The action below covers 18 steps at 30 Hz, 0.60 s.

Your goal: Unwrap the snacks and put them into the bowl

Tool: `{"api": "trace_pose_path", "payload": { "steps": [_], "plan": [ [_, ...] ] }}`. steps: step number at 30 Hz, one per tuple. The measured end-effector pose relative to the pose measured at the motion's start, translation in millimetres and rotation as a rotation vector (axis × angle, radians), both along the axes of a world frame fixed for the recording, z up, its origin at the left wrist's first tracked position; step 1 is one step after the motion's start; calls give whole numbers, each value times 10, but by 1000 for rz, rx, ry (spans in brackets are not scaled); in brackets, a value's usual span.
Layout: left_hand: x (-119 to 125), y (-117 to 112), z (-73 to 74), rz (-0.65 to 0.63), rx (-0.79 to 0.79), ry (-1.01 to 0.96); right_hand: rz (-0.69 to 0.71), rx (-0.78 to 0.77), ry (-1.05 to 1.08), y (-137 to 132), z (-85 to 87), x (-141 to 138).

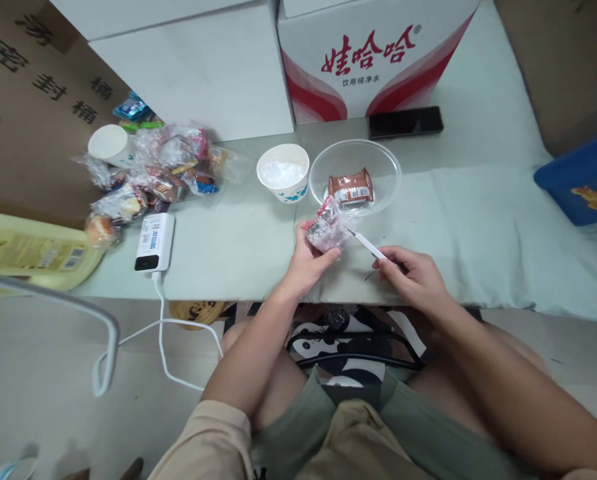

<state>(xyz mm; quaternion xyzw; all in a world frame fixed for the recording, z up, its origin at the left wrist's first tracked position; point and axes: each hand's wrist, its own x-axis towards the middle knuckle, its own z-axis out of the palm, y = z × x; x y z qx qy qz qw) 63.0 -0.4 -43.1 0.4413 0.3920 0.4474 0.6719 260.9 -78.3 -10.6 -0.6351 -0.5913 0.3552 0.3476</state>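
Note:
My left hand [309,257] is closed around a snack in a crinkled clear wrapper with red print [327,228], held up at the near edge of a clear plastic bowl [397,175]. In my right hand [412,275] is a slim white tool with a thin dark pointed tip [369,245]; its exact kind is unclear. The tip points at the wrapper's right side, and whether it touches is hard to tell. Inside the bowl lies a brown packaged snack [351,187]. A paper cup [283,175] with whitish contents stands left of the bowl.
Several wrapped snacks [163,180] and a tipped paper cup [111,145] lie to the left. A white power bank [154,241] with a cable sits nearer. White cartons [368,60] and a black phone [406,122] are behind. A blue container [586,177] stands right.

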Motion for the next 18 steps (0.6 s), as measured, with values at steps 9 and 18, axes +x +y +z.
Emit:
{"api": "trace_pose_path", "payload": {
  "steps": [9, 18],
  "plan": [
    [-76, 67, 143, 133, -45, -134, 66, -65, -36, 29, -9, 84],
    [-268, 40, 91, 103, 102, 163, -226, 200, -669, 110, -193, 507]
  ]
}}
